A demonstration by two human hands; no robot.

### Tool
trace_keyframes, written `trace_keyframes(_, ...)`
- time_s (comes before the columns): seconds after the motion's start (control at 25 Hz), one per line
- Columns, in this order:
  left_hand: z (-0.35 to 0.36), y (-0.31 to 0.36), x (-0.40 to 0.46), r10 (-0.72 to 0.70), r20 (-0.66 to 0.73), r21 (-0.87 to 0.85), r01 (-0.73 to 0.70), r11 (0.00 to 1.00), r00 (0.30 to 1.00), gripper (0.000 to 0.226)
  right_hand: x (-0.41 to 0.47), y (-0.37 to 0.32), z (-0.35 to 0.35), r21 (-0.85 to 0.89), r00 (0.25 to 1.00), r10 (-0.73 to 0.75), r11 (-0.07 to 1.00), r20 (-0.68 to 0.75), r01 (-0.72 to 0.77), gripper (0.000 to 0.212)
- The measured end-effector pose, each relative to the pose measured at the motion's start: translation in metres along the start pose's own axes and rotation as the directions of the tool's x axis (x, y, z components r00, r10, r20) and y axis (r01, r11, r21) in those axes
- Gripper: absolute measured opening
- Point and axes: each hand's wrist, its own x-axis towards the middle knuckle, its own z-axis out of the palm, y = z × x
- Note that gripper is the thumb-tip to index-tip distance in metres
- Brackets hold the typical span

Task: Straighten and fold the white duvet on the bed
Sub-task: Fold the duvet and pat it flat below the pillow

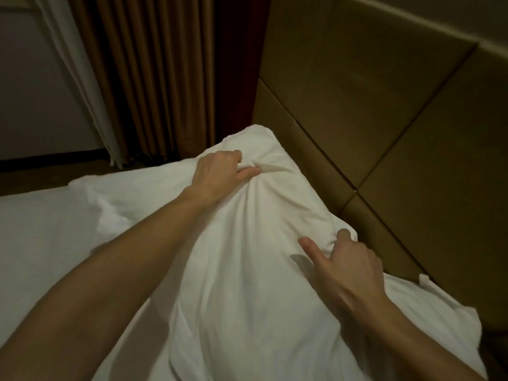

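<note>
My left hand is reached out ahead of me, fingers curled down into the white duvet and thumb pressed against them, pinching up a ridge of cloth near the far corner of the heap. My right hand sits nearer to me and off to the right, its fingers hooked over a fold at the duvet's right edge so that the cloth bunches under them; the thumb lies out straight and flat on the fabric, pointing toward my left hand. Both forearms are bare.

The duvet lies bundled between my two hands and runs back toward me under my right wrist, creased and puffed rather than flat. It rests on the bed, whose white sheet spreads out flat to the left of my left forearm. A crumpled white lump of bedding sits just left of my left arm; I cannot tell whether it is part of the same duvet.

Right beside my right hand, and just beyond the heap, rises the padded headboard, tan panels with dark seams, close against the duvet's right edge. Past my left hand's fingertips hangs a brown pleated curtain, with a pale sheer curtain to its left and a dark strip of floor below them.
</note>
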Motion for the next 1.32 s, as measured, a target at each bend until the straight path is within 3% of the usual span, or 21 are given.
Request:
trace_keyframes(0.08,0.041,0.047,-0.015,0.057,0.201,-0.072,-0.044,0.996,0.978,0.053,-0.011,0.02,0.026,0.08,0.99,0.115,0.989,0.077,-0.121,0.127)
trace_keyframes(0.16,0.081,0.068,-0.045,0.061,0.321,0.023,-0.072,0.997,0.945,0.07,-0.013,0.029,0.052,0.129,0.983,0.122,0.982,0.139,-0.14,0.125)
trace_keyframes(0.28,0.084,0.061,-0.064,0.019,0.35,0.021,-0.028,0.999,0.937,0.078,-0.013,0.036,0.066,0.207,0.993,0.051,0.976,0.107,-0.072,0.107)
trace_keyframes(0.4,0.063,0.05,-0.096,-0.007,0.39,0.001,0.007,1.0,0.921,0.086,-0.018,0.053,0.051,0.379,0.977,-0.051,0.925,0.208,-0.033,0.099)
trace_keyframes(0.48,0.051,0.053,-0.145,-0.042,0.375,-0.018,0.053,0.998,0.926,0.091,-0.027,0.066,0.04,0.309,0.956,-0.139,0.95,0.259,0.054,0.102)
trace_keyframes(0.64,0.034,0.098,-0.248,-0.307,0.309,-0.07,0.344,0.936,0.9,0.098,-0.067,0.093,0.042,0.061,0.965,-0.097,0.995,0.244,0.085,0.116)
trace_keyframes(0.76,0.041,0.135,-0.286,-0.563,0.311,-0.079,0.611,0.787,0.765,0.109,-0.086,0.108,0.051,0.013,0.976,-0.032,0.999,0.215,0.03,0.129)
trace_keyframes(0.84,0.059,0.145,-0.286,-0.629,0.34,-0.046,0.68,0.732,0.699,0.114,-0.087,0.111,0.063,0.042,0.982,-0.053,0.998,0.181,0.046,0.129)
trace_keyframes(0.96,0.088,0.142,-0.273,-0.577,0.167,-0.021,0.588,0.809,0.8,0.106,-0.088,0.102,0.081,0.238,0.989,-0.042,0.971,0.145,0.006,0.127)
trace_keyframes(1.04,0.095,0.134,-0.268,-0.51,0.139,-0.063,0.522,0.851,0.849,0.09,-0.093,0.096,0.084,0.361,0.985,-0.023,0.932,0.169,-0.04,0.127)
trace_keyframes(1.16,0.089,0.112,-0.266,-0.449,0.182,-0.069,0.467,0.882,0.875,0.081,-0.101,0.089,0.075,0.378,0.985,-0.033,0.925,0.167,-0.033,0.11)
trace_keyframes(1.32,0.044,0.086,-0.244,-0.39,0.017,-0.085,0.39,0.917,0.921,0.077,-0.095,0.072,0.043,0.333,0.997,-0.06,0.942,0.04,0.043,0.085)
